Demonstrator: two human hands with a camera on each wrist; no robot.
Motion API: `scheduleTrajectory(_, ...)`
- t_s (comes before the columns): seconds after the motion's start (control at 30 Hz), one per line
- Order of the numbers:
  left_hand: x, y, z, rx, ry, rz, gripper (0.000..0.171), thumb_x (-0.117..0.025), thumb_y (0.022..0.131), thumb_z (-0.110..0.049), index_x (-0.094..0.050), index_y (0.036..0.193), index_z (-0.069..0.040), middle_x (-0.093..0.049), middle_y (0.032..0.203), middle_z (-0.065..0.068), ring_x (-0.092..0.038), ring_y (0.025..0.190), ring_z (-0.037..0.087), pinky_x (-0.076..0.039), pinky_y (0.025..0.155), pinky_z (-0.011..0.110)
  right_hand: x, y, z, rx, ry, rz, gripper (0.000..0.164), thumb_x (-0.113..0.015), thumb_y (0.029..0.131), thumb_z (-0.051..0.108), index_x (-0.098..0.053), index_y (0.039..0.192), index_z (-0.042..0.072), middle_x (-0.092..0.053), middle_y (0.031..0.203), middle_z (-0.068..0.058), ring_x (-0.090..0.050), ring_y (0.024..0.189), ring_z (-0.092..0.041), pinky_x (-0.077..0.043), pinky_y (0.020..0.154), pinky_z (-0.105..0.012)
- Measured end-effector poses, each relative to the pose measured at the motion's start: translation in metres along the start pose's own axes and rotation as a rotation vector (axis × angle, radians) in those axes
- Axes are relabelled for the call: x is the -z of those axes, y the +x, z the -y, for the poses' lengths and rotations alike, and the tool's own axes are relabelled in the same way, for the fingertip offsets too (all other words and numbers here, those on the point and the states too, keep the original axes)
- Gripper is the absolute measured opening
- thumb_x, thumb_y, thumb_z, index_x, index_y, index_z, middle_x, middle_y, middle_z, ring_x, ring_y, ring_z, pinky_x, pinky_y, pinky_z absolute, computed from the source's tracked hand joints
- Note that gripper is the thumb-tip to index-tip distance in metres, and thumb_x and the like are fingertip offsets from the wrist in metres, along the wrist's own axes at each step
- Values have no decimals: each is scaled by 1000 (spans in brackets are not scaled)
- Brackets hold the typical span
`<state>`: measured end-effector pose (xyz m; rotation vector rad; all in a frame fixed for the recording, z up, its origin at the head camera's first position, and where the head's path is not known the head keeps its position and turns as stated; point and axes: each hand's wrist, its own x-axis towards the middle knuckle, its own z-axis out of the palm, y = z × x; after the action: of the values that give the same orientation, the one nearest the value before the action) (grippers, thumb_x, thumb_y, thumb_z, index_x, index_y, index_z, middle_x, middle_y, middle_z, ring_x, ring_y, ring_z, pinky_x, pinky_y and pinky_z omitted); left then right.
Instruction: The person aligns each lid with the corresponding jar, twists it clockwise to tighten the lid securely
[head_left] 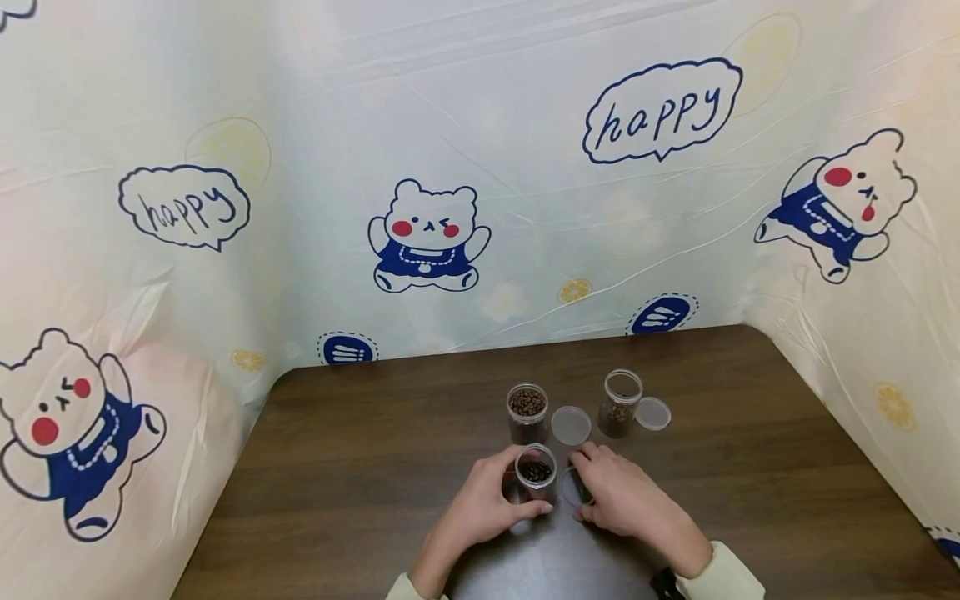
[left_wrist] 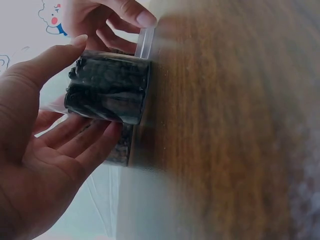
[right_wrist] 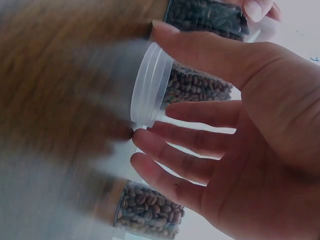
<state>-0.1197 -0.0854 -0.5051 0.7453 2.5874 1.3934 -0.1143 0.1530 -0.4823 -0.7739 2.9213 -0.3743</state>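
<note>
My left hand point(head_left: 480, 504) holds a clear plastic jar point(head_left: 536, 492) of dark, bean-like pieces, thumb on the near side and fingers on the far side. The jar stands upright and uncovered, as the left wrist view point(left_wrist: 107, 87) also shows. To its right, my right hand point(head_left: 626, 496) is around a translucent round lid point(right_wrist: 150, 85) low at the tabletop. Its thumb and fairly straight fingers lie at either side of the lid; whether they touch it is unclear. Behind the held jar is another open jar point(head_left: 527, 421) of coffee beans.
A third open jar point(head_left: 617, 417), holding coffee beans, stands at the back right. One loose lid point(head_left: 572, 426) lies between the two rear jars, another lid point(head_left: 653, 413) right of the third jar. A printed cloth point(head_left: 517, 167) hangs behind the brown table point(head_left: 360, 483).
</note>
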Motion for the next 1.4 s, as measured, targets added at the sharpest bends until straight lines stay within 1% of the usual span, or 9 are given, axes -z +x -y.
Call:
scheduleTrajectory(0.2, -1, 0, 3, -19, -4, -7, 59, -92, 83, -30, -64, 133, -20, -75, 125, -5, -69, 114, 7, -58, 98, 28, -1, 1, -4, -22, 6, -11, 57, -96, 72, 32, -68, 109, -2, -59, 103, -10, -56, 92, -25, -55, 79, -48)
scheduleTrajectory(0.3, -1, 1, 4, -27, 0, -9, 59, -92, 83, -29, -65, 133, -16, -75, 124, -4, -70, 114, 9, -59, 98, 30, -1, 1, -5, -12, 5, -21, 53, -94, 73, 31, -67, 104, -2, -59, 101, -10, -56, 91, -25, -54, 79, -48)
scheduleTrajectory(0.47, -1, 1, 4, -24, 6, -5, 58, -92, 83, -29, -65, 133, -19, -75, 124, -4, -70, 114, 9, -60, 98, 34, 3, 1, -8, 7, 24, -18, 49, -90, 77, 27, -62, 110, 2, -65, 101, -9, -63, 94, -25, -56, 80, -47)
scheduleTrajectory(0.63, -1, 2, 2, -19, 37, 3, 58, -92, 83, -31, -64, 133, -22, -74, 124, -6, -69, 113, 6, -58, 98, 29, 13, -1, -11, 11, 100, -35, 54, -84, 77, 21, -59, 121, 1, -65, 104, -7, -66, 88, -19, -57, 77, -42)
scheduleTrajectory(0.9, -1, 1, 3, -14, 39, 11, 59, -92, 83, -32, -65, 133, -20, -74, 123, -8, -68, 113, 4, -57, 98, 26, 20, -3, -16, 101, 167, -202, 54, -85, 80, 21, -61, 125, 2, -58, 110, -2, -57, 85, -8, -55, 74, -30)
scheduleTrajectory(1.0, -1, 0, 3, -11, 43, 11, 58, -92, 83, -33, -65, 133, -22, -74, 123, -9, -68, 113, 3, -57, 97, 26, 23, -3, -16, 126, 191, -228, 54, -86, 80, 20, -60, 124, 3, -57, 113, -2, -58, 90, -8, -56, 77, -29)
scheduleTrajectory(1.1, -1, 0, 4, -10, 38, 14, 57, -92, 82, -32, -64, 132, -24, -74, 123, -9, -68, 113, 3, -57, 97, 26, 29, -3, -17, 134, 239, -217, 54, -86, 79, 17, -56, 122, 5, -61, 113, -3, -61, 94, -9, -57, 79, -30)
scheduleTrajectory(1.23, -1, 1, 4, -11, 30, 22, 57, -92, 82, -28, -64, 132, -25, -74, 124, -8, -68, 114, 4, -58, 98, 26, 37, -3, -18, 152, 330, -172, 52, -86, 80, 13, -55, 122, 8, -67, 104, 1, -64, 91, -6, -57, 76, -28)
scheduleTrajectory(1.4, -1, 1, 4, -8, 15, 33, 57, -91, 84, -28, -63, 133, -25, -74, 125, -7, -68, 115, 5, -59, 97, 26, 43, -1, -17, 222, 393, -158, 53, -89, 83, 20, -58, 126, 13, -64, 103, 7, -63, 88, -2, -58, 77, -25)
